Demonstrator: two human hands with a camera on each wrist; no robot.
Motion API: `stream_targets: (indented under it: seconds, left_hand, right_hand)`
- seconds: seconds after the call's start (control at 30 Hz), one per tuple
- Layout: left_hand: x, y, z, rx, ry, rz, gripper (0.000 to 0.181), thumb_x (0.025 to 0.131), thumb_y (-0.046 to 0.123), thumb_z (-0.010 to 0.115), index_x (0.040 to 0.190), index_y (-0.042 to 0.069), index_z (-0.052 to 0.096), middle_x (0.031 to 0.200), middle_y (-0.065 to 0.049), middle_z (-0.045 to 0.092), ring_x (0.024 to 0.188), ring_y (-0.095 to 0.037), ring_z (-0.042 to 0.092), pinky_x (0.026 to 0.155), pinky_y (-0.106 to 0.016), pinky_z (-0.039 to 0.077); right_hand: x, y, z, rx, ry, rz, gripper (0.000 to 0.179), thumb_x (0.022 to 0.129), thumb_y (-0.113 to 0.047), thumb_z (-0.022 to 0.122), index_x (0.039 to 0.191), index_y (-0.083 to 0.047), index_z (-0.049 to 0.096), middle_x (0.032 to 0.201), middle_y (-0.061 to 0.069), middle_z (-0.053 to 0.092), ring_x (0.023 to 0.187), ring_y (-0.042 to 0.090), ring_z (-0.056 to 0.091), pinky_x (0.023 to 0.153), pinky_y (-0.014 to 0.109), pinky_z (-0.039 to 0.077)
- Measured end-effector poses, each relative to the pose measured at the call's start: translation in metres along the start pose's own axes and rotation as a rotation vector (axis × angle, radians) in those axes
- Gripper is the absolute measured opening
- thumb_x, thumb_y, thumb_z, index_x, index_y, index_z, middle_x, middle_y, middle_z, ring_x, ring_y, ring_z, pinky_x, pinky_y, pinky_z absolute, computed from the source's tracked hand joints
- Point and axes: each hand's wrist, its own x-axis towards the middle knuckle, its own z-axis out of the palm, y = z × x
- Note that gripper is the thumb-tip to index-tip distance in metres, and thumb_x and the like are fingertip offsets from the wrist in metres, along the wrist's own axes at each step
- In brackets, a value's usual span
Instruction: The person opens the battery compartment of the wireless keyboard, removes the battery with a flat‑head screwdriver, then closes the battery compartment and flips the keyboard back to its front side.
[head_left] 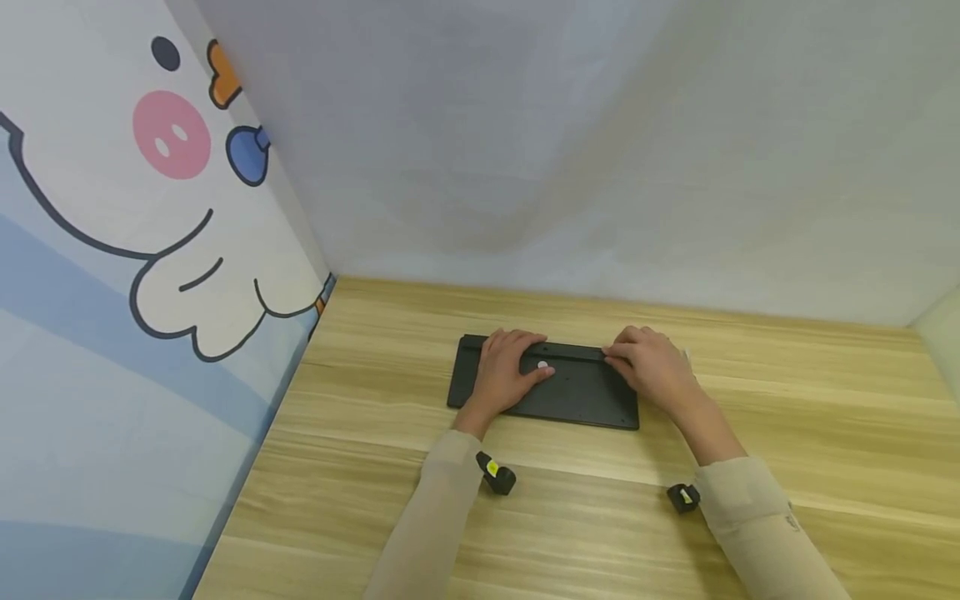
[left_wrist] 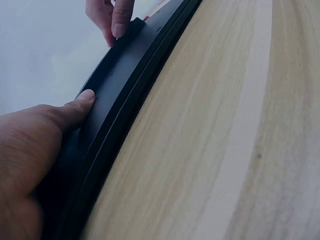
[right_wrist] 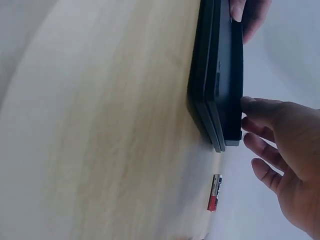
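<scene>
Keyboard [head_left: 570, 392] lies on table [head_left: 750, 500], battery [right_wrist: 215, 192] just right.

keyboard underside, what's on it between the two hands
In the head view, a small white round spot sits on the black keyboard, by the left hand; the stretch from there to the right hand is bare black plastic.

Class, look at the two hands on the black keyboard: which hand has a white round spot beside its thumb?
The left hand; the right hand only touches the keyboard's far right edge.

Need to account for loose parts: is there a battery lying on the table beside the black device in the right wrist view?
Yes, a red and black battery lies on the table, apart from the black device.
</scene>
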Motion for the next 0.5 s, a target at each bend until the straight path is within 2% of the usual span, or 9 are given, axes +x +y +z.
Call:
stream_targets:
  seconds: [0.27, 0.5]
  left_hand:
    - [0.001, 0.003, -0.006, 0.08, -0.054, 0.013, 0.056, 0.095, 0.044, 0.072, 0.144, 0.02, 0.058, 0.143, -0.003, 0.061, 0.137, -0.026, 0.054, 0.13, -0.051, 0.023]
    - [0.003, 0.012, -0.012, 0.173, -0.099, 0.048, 0.056, 0.097, 0.042, 0.069, 0.146, 0.018, 0.055, 0.143, -0.005, 0.06, 0.137, -0.027, 0.052, 0.13, -0.05, 0.025]
  right_hand:
    - [-0.005, 0.001, 0.001, 0.074, 0.046, 0.01, 0.019, 0.093, -0.01, 0.074, 0.11, -0.005, 0.079, 0.102, 0.01, 0.072, 0.091, 0.029, 0.065, 0.08, 0.046, 0.056]
    - [-0.015, 0.004, -0.005, 0.133, 0.053, 0.083, 0.021, 0.096, -0.012, 0.07, 0.114, -0.004, 0.077, 0.104, 0.012, 0.072, 0.096, 0.031, 0.066, 0.083, 0.047, 0.057]
